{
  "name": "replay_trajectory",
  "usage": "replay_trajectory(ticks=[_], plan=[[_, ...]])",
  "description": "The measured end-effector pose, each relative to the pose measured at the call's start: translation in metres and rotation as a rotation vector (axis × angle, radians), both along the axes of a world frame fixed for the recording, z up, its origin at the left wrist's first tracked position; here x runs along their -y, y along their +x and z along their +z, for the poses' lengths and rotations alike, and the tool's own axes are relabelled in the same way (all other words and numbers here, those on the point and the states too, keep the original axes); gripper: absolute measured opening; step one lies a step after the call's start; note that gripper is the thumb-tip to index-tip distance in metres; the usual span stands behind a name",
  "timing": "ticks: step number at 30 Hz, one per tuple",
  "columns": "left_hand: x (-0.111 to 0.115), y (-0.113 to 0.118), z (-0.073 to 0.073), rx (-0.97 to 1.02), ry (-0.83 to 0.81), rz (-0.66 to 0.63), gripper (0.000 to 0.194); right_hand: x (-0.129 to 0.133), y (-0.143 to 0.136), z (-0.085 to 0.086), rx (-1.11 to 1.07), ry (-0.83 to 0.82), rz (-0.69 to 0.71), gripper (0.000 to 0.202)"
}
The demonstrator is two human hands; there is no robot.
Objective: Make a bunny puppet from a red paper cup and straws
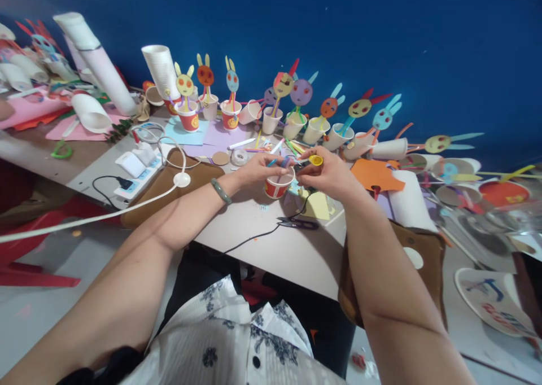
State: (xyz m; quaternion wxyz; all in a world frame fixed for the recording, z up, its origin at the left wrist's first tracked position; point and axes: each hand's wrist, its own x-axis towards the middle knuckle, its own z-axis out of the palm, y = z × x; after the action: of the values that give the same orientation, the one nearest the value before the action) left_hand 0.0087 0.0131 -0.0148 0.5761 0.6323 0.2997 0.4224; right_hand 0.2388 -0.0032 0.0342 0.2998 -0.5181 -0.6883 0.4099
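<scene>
Paper cup (pixel 278 186) looks light, so I judge it could tip on the counter (pixel 271 227) while my left hand (pixel 258 170) steadies its rim with fingers closed and my right hand (pixel 328 173) pinches a yellow disc (pixel 315 160).

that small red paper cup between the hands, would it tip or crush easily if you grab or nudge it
The red paper cup looks thin-walled and seems to hold only straws, so it is probably very light and would slide or tip at a nudge. Its open rim would likely dent under a firm squeeze. The left hand rests at its rim, which probably steadies it; the right hand holds a small yellow piece.
</scene>
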Motion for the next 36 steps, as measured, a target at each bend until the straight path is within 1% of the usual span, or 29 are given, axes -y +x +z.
replay_trajectory(ticks=[2, 6, 10, 14, 19, 21, 25, 28, 32, 36], plan=[[-0.001, 0.001, 0.000, 0.002, 0.004, -0.018, 0.031, -0.002, 0.003, -0.001, -0.006, 0.020, 0.002, 0.057], [0.003, 0.003, 0.001, 0.008, -0.004, -0.016, 0.035, -0.003, 0.003, -0.006, -0.005, 0.097, -0.048, 0.058], [0.005, 0.005, 0.005, 0.003, 0.040, 0.011, 0.031, -0.005, -0.002, -0.014, -0.030, 0.205, -0.055, 0.057], [0.005, 0.006, 0.006, -0.038, 0.097, 0.046, 0.025, -0.008, -0.003, -0.020, -0.103, 0.222, -0.082, 0.061], [0.006, 0.006, 0.004, -0.022, 0.101, 0.090, 0.023, -0.009, 0.001, -0.017, -0.078, 0.194, -0.064, 0.070], [0.006, 0.006, 0.004, -0.033, 0.121, 0.108, 0.022, -0.008, 0.002, -0.015, -0.052, 0.176, -0.069, 0.070], [0.006, 0.007, 0.004, -0.043, 0.118, 0.115, 0.019, -0.007, 0.002, -0.014, -0.036, 0.132, -0.101, 0.062], [0.006, 0.008, 0.004, -0.034, 0.097, 0.127, 0.019, -0.006, 0.000, -0.014, -0.056, 0.108, -0.097, 0.056], [0.008, 0.008, 0.007, -0.071, 0.102, 0.108, 0.022, -0.002, -0.006, -0.014, -0.045, 0.173, -0.105, 0.055], [0.012, 0.009, 0.010, -0.043, 0.075, 0.114, 0.022, 0.006, -0.015, -0.010, 0.026, 0.240, -0.114, 0.052]])
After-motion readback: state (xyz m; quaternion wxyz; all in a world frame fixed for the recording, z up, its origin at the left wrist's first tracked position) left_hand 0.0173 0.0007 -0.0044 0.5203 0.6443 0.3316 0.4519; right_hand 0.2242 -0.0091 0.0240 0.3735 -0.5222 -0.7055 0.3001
